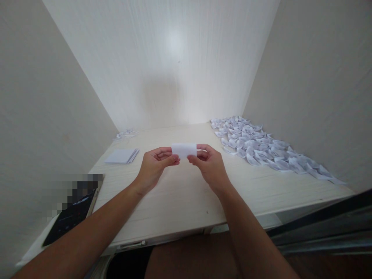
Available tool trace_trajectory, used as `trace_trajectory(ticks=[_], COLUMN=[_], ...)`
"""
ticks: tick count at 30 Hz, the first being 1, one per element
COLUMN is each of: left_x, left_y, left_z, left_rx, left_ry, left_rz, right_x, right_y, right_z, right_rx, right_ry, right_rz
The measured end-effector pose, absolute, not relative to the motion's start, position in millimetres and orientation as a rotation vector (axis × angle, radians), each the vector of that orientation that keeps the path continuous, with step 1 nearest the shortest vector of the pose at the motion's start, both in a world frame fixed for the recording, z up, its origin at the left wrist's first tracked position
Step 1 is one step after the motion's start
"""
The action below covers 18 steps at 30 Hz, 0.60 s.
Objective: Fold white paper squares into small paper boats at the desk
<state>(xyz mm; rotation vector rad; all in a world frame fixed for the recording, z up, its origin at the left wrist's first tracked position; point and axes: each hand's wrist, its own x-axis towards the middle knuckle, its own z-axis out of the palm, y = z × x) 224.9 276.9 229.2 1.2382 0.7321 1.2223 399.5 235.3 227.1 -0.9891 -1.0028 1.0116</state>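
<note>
A small white piece of paper is stretched between my two hands, raised over the middle of the table. My left hand pinches its left end, thumb at the lower corner and fingers behind. On the opposite end, my right hand grips it the same way. The upper edge looks bent over or folded; the view is too coarse to make out the crease. Both thumbs point inward along the bottom edge, with a short gap between them.
Many folded white paper boats cover the table's right side along the wall. A stack of white paper sheets lies left, with loose white strips behind it. A dark flat panel sits at the near left of the pale table.
</note>
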Motion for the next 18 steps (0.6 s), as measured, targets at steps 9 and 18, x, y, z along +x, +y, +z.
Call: trace_trajectory(ticks=[9, 18], left_x=[229.8, 227.8], left_y=[267.2, 268.7], left_z=[229.7, 229.3], left_rx=[1.219, 1.323], left_ry=[0.714, 0.718], left_rz=[1.168, 1.034], right_x=[389.7, 398.2], right_y=[229.0, 229.0], right_z=[233.2, 234.6], right_rx=[-0.936, -0.964], right_ry=[-0.949, -1.019], right_rz=[1.053, 1.035])
